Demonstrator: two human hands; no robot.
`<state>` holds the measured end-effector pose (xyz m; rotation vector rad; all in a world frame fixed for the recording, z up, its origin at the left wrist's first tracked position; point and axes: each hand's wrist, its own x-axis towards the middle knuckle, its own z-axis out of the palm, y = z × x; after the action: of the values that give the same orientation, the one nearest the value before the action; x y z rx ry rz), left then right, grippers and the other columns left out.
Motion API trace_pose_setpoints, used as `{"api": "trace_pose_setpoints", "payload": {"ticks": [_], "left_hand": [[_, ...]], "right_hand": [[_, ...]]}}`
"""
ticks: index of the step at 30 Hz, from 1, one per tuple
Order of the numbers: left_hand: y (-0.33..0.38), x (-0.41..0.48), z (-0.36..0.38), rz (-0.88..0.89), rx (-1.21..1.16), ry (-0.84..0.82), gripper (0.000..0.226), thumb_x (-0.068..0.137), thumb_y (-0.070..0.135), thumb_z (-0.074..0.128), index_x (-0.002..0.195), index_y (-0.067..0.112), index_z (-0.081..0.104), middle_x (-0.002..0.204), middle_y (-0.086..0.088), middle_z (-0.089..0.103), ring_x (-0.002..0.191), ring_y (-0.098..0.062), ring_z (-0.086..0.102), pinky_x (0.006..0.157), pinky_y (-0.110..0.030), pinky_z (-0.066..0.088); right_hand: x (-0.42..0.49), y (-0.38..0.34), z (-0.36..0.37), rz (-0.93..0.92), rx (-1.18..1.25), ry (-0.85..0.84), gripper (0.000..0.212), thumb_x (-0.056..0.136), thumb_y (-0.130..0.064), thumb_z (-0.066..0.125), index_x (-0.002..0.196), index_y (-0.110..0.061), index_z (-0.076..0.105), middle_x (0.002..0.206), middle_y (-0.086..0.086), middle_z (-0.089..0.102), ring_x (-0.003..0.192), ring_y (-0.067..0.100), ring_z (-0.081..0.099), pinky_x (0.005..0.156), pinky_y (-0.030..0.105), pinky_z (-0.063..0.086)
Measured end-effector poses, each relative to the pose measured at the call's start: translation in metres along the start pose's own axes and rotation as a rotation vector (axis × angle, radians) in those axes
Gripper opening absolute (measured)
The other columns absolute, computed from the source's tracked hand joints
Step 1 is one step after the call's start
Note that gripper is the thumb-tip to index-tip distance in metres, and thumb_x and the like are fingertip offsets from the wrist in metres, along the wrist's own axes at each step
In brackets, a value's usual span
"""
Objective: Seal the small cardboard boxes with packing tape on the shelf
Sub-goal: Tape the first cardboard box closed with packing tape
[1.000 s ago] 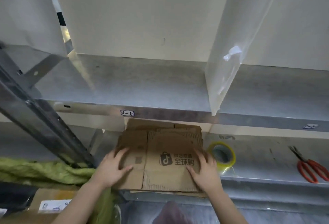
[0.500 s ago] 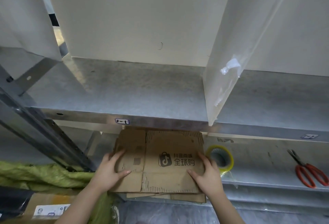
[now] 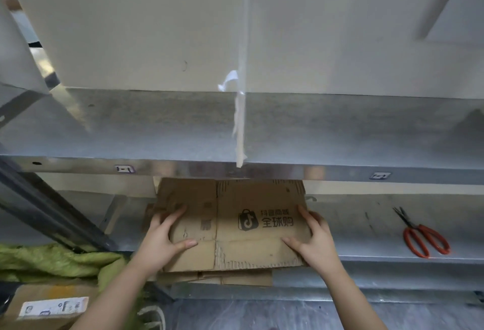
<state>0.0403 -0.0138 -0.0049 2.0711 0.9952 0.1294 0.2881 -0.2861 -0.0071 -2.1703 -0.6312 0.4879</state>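
Note:
A flattened brown cardboard box (image 3: 235, 224) with a black shopping-bag logo lies on top of a small stack of flat cartons (image 3: 235, 278) on the lower metal shelf (image 3: 366, 227). My left hand (image 3: 159, 240) holds its left edge, thumb on the top face. My right hand (image 3: 314, 240) holds its right edge the same way. The box's far end tilts up towards the upper shelf's front rail. No tape roll shows in this view.
Red-handled scissors (image 3: 424, 238) lie on the lower shelf to the right. The upper metal shelf (image 3: 157, 125) carries tall white boards (image 3: 131, 28). A diagonal steel brace (image 3: 52, 211) crosses the left side. Green cloth (image 3: 52, 261) and a labelled carton (image 3: 47, 306) sit at the lower left.
Both hands shifted to the box's side edges and raised its far end off the stack. The yellow tape roll seen beside the box earlier is now hidden. The view moved closer.

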Motion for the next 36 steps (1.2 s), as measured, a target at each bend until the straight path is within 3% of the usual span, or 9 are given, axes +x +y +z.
{"api": "trace_pose_setpoints", "payload": {"ticks": [5, 11, 16, 21, 25, 31, 36], "left_hand": [[0.037, -0.009, 0.057, 0.002, -0.016, 0.023, 0.089, 0.063, 0.052, 0.083, 0.139, 0.050, 0.037, 0.151, -0.007, 0.022, 0.140, -0.026, 0.029, 0.116, -0.041, 0.029], [0.102, -0.030, 0.147, 0.022, -0.065, 0.055, 0.086, 0.067, 0.047, 0.083, 0.140, 0.048, 0.036, 0.142, 0.003, 0.027, 0.125, -0.010, 0.031, 0.112, -0.035, 0.030], [0.154, -0.045, 0.207, 0.020, -0.090, 0.038, 0.089, 0.067, 0.048, 0.082, 0.143, 0.047, 0.034, 0.141, 0.009, 0.023, 0.121, -0.005, 0.026, 0.112, -0.040, 0.029], [0.197, -0.039, 0.251, 0.042, -0.059, 0.003, 0.089, 0.070, 0.047, 0.081, 0.143, 0.047, 0.031, 0.150, 0.005, 0.017, 0.135, -0.018, 0.031, 0.113, -0.043, 0.029], [0.227, -0.023, 0.274, 0.074, -0.024, -0.045, 0.088, 0.072, 0.048, 0.080, 0.142, 0.050, 0.026, 0.156, -0.001, 0.009, 0.145, -0.025, 0.021, 0.115, -0.043, 0.026], [0.259, -0.014, 0.300, 0.072, -0.007, -0.096, 0.100, 0.066, 0.058, 0.079, 0.143, 0.054, 0.016, 0.157, -0.004, 0.008, 0.142, -0.031, 0.027, 0.114, -0.045, 0.030], [0.276, -0.017, 0.322, 0.038, -0.076, -0.093, 0.114, 0.056, 0.070, 0.075, 0.146, 0.049, 0.009, 0.157, -0.001, 0.007, 0.143, -0.027, 0.026, 0.114, -0.042, 0.028]], "right_hand": [[0.000, 0.039, -0.052, 0.002, -0.028, -0.041, 0.091, 0.070, -0.029, 0.087, 0.147, -0.030, 0.039, 0.148, 0.006, 0.030, 0.137, 0.020, 0.034, 0.107, 0.018, 0.023], [0.007, 0.101, -0.143, -0.012, -0.095, -0.069, 0.091, 0.071, -0.029, 0.087, 0.148, -0.027, 0.038, 0.149, 0.010, 0.031, 0.141, 0.023, 0.031, 0.114, 0.027, 0.024], [0.005, 0.149, -0.205, -0.002, -0.128, -0.057, 0.093, 0.068, -0.031, 0.088, 0.147, -0.030, 0.038, 0.150, 0.006, 0.032, 0.139, 0.021, 0.032, 0.112, 0.027, 0.026], [0.002, 0.189, -0.247, 0.045, -0.118, -0.015, 0.095, 0.067, -0.030, 0.088, 0.147, -0.031, 0.036, 0.152, 0.005, 0.028, 0.143, 0.020, 0.024, 0.114, 0.032, 0.024], [0.006, 0.209, -0.269, 0.083, -0.080, 0.047, 0.096, 0.068, -0.027, 0.088, 0.147, -0.031, 0.035, 0.152, 0.004, 0.027, 0.140, 0.020, 0.028, 0.112, 0.029, 0.026], [0.008, 0.233, -0.293, 0.103, -0.029, 0.120, 0.100, 0.067, -0.017, 0.089, 0.148, -0.031, 0.031, 0.151, 0.005, 0.025, 0.138, 0.020, 0.033, 0.111, 0.030, 0.028], [0.018, 0.243, -0.307, 0.038, 0.024, 0.123, 0.116, 0.063, -0.009, 0.089, 0.149, -0.036, 0.017, 0.144, 0.000, 0.020, 0.132, 0.021, 0.035, 0.108, 0.036, 0.034]]}}
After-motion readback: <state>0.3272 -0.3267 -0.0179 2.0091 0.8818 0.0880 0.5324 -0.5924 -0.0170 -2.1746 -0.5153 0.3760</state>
